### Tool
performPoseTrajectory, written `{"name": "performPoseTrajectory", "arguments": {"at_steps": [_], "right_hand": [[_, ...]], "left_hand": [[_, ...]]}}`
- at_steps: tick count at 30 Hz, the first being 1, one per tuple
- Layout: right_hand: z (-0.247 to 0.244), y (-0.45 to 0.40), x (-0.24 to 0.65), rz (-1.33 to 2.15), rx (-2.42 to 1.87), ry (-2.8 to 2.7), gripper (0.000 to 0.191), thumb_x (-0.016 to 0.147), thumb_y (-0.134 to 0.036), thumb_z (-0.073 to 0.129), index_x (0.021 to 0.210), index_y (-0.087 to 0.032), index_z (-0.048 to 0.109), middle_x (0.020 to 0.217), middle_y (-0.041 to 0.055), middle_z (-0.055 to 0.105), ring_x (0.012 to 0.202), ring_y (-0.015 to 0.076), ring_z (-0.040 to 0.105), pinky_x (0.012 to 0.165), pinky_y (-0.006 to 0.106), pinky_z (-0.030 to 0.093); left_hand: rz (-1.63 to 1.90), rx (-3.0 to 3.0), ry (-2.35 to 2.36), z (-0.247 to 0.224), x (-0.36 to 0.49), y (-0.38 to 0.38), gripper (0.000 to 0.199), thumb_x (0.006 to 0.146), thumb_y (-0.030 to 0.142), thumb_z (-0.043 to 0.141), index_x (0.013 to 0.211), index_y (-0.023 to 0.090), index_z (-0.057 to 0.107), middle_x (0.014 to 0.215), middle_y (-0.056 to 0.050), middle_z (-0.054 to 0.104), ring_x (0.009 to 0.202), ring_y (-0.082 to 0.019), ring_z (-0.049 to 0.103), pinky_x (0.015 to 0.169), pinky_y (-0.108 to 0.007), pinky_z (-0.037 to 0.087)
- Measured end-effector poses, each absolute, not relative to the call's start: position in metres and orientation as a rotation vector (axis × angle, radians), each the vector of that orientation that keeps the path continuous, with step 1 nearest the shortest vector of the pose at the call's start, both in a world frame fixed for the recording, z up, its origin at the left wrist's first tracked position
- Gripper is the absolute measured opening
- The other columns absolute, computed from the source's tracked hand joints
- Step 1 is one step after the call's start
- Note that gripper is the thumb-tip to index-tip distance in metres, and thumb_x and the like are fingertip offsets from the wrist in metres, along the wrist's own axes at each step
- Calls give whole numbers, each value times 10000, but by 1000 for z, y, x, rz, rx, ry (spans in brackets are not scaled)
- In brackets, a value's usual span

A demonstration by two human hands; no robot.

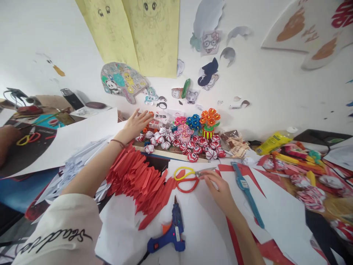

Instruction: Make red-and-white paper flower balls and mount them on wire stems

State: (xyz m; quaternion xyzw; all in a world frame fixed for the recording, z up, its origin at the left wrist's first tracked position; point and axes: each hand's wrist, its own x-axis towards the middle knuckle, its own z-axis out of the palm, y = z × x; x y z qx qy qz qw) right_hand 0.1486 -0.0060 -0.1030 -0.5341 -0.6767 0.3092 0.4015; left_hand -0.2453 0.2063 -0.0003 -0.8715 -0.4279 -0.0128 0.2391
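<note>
My left hand (135, 124) is stretched toward the wall, fingers apart and nothing visibly held, just above small red and white paper flowers (158, 137). In my right hand (220, 191), the fingertips pinch a pair of scissors (185, 180) near the pivot; one loop is yellow, the other red. The scissors lie over white paper (205, 224). Left of them is a long row of folded red paper strips (138, 176). A blue hot glue gun (172, 233) rests in front, its nozzle pointing toward the scissors. My right fingers partly hide the scissor blades.
Flower pots with orange blooms (210, 117) stand against the wall. A blue watch (246, 189) lies on papers at right, near a yellow bottle (275, 141). White strips (79, 162) pile up at left. Another person's hand (7, 141) shows at far left by other scissors (29, 138).
</note>
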Motion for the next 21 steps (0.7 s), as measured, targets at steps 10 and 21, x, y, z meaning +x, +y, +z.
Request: {"name": "performPoseTrajectory", "arguments": {"at_steps": [10,21], "right_hand": [[-89,12,164,685,-1430,-1708,309,897,-399,558,1124,-221,670,1118,64,719,970,224,663,883,363,486],[-62,103,189,282,-1709,-1619,381,946,-408,439,853,-174,725,787,70,748,720,207,668,688,288,455]], "left_hand": [[-28,-2502,-1189,44,-240,152,737,757,-9,477,1462,201,428,1597,-85,340,1499,-289,229,1210,-600,61],[-145,-3104,-872,91,-178,-48,523,958,147,507,1456,293,442,1521,-29,474,1412,-214,427,1192,-391,333]]}}
